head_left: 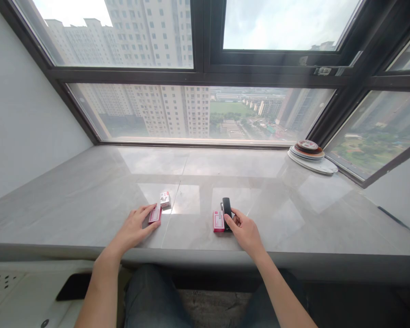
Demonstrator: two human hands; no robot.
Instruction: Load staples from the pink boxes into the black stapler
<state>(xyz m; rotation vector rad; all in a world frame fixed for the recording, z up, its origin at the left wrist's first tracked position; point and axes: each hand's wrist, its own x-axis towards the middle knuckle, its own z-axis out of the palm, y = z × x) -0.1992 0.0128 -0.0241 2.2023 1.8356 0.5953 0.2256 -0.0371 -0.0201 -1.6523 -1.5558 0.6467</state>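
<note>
My left hand (pixel 136 226) grips a small pink-and-white box (pixel 156 214) lying on the grey stone sill, its fingertips at the far edge and its thumb at the near edge. Just beyond that box sits a small white box with red marks (pixel 165 199). My right hand (pixel 244 229) is closed around the side of a black stapler (pixel 227 210), thumb on top; its other fingers are partly hidden. Close against the stapler's left side rests another pink-and-white box (pixel 218 221). The print on the boxes is too small to read.
A stack of plates (pixel 309 157) stands in the back right corner by the window. A thin dark stick-like object (pixel 395 218) lies at the far right by the wall. The sill's front edge (pixel 205 256) runs above my legs. A white perforated cabinet (pixel 23 296) is at the lower left.
</note>
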